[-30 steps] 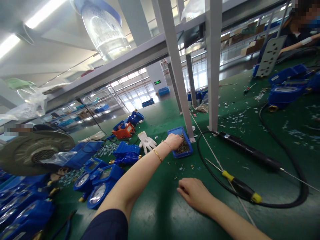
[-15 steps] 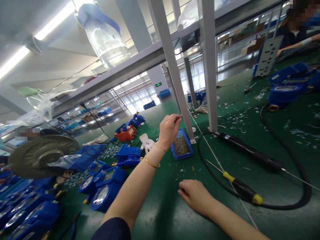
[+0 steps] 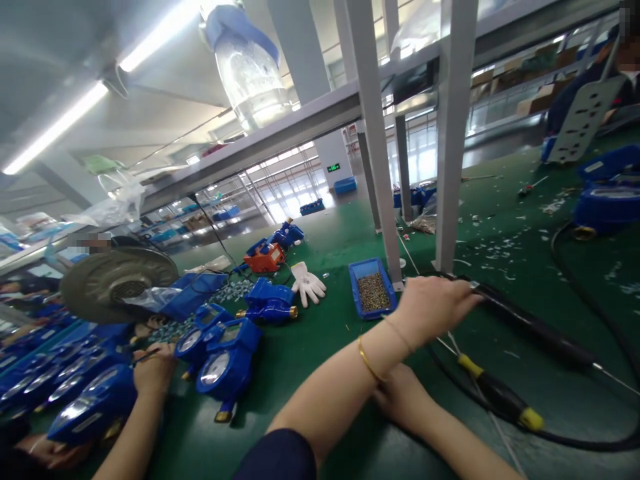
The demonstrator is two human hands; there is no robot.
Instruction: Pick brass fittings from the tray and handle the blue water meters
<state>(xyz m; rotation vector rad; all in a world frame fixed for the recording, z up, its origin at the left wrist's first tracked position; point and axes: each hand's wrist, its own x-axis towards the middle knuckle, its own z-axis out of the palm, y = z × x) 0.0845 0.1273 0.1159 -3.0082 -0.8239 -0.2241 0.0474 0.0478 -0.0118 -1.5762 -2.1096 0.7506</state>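
My left hand (image 3: pixel 434 307), a gold bangle on its wrist, reaches across to the right and closes over the rear end of a black power screwdriver (image 3: pixel 530 327) lying on the green mat. My right hand (image 3: pixel 400 400) rests on the mat under my left forearm, which partly hides it; its fingers do not show. A small blue tray (image 3: pixel 353 287) holding several screws sits just left of my left hand. A yellow-and-black handled screwdriver (image 3: pixel 500 395) lies below the power tool.
Several blue water meters (image 3: pixel 225 353) crowd the left, where another person's hand (image 3: pixel 153 367) works. A white glove (image 3: pixel 307 283) and an orange device (image 3: pixel 265 257) lie behind. Grey shelf posts (image 3: pixel 453 133) stand beside the tray. A black cable (image 3: pixel 590 440) loops at right.
My left hand left the screw tray, rose, then swung right onto the black power screwdriver. The view shifted right, and another person's hand appeared at lower left.
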